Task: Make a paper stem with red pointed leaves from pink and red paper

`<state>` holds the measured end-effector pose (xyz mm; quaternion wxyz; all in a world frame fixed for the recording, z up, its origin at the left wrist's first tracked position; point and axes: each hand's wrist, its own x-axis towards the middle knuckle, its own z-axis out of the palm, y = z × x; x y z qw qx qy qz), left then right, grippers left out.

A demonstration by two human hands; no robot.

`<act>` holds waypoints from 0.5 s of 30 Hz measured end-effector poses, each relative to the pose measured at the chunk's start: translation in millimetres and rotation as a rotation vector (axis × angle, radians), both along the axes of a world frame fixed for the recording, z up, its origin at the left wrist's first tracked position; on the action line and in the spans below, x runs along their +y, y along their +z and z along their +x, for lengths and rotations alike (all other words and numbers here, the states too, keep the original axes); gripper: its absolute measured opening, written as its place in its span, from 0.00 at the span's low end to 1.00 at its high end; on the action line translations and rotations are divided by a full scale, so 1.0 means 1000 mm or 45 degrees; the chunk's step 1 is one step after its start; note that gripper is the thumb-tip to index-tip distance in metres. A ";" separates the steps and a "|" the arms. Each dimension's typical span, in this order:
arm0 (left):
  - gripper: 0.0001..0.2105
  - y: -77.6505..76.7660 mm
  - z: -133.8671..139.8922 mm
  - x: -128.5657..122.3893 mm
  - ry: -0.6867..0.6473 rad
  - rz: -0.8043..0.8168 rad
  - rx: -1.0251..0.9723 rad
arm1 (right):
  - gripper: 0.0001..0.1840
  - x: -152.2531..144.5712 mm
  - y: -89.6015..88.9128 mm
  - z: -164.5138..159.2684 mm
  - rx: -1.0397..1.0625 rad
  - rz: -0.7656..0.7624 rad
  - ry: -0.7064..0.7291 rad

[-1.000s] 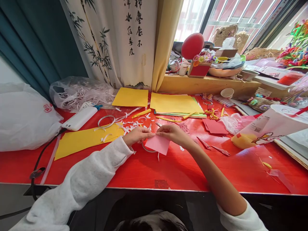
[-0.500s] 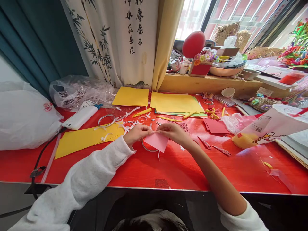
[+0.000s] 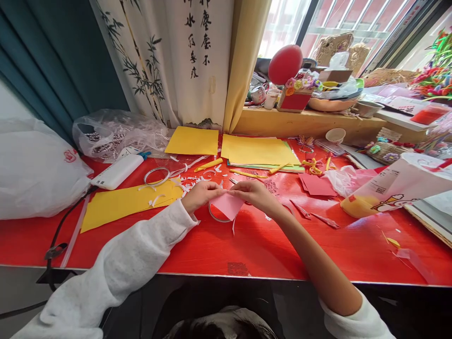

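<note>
The left hand [image 3: 200,197] and right hand [image 3: 254,194] were close together over the red tabletop [image 3: 282,256], the fingers of each pinched closed on the upper edge of a pink paper [image 3: 229,205]. It hung between them, corner down, partly covering a ring [image 3: 214,217]. White scraps [image 3: 192,181] lay just beyond the left hand.

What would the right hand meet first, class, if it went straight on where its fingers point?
Probably the left hand, fingertips first, by the pink paper both hold; any gap between the hands is unclear.
</note>
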<state>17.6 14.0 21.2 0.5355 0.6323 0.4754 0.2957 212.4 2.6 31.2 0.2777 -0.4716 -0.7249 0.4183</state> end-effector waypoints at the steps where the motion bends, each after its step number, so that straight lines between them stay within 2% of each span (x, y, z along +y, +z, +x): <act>1: 0.21 0.000 0.000 0.000 0.004 0.010 0.001 | 0.16 0.000 0.000 0.000 0.006 -0.003 -0.003; 7: 0.21 0.001 0.002 -0.001 0.043 -0.038 0.017 | 0.13 0.000 -0.001 -0.001 0.061 0.001 -0.006; 12: 0.19 -0.002 0.000 0.002 0.054 0.115 -0.046 | 0.15 -0.001 0.000 -0.001 0.076 -0.043 -0.029; 15: 0.18 -0.002 -0.001 0.003 0.063 0.131 -0.046 | 0.15 0.000 0.001 -0.001 0.059 -0.036 -0.018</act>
